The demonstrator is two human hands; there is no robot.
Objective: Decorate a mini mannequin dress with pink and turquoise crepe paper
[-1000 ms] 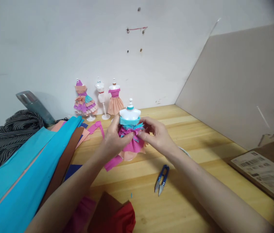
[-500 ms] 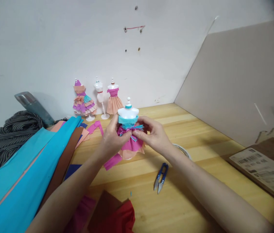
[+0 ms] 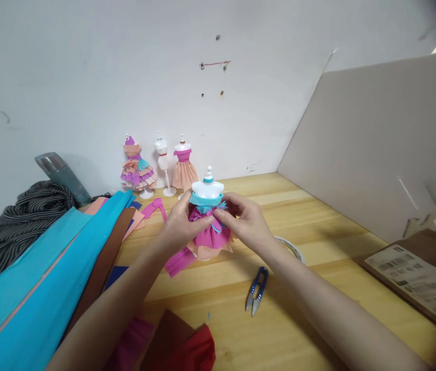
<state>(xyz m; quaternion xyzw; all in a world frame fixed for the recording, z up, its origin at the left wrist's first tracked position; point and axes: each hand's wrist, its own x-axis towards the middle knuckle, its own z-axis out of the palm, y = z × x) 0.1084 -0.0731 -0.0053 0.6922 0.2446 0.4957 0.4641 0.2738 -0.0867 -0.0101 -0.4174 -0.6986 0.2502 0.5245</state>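
A small white mannequin bust (image 3: pixel 207 188) stands on the wooden table (image 3: pixel 318 288), dressed in a teal bodice and a magenta paper skirt (image 3: pixel 212 238) over a peach layer. My left hand (image 3: pixel 182 222) grips the dress at the waist from the left, fingers pinched. From the right, my right hand (image 3: pixel 247 221) pinches the teal and purple strips at the waist. Both hands meet at the front of the dress.
Blue thread snips (image 3: pixel 256 289) lie on the table near my right forearm. A tape roll (image 3: pixel 292 246) peeks out behind my right wrist. Three small mannequins (image 3: pixel 163 164) stand by the wall. Teal, brown and red paper sheets (image 3: pixel 40 288) cover the left; a cardboard box (image 3: pixel 415 273) is right.
My hands and the dressed mannequin stay together; the fingers have shifted slightly at the waist. The camera has tilted, so everything sits a little lower in the picture.
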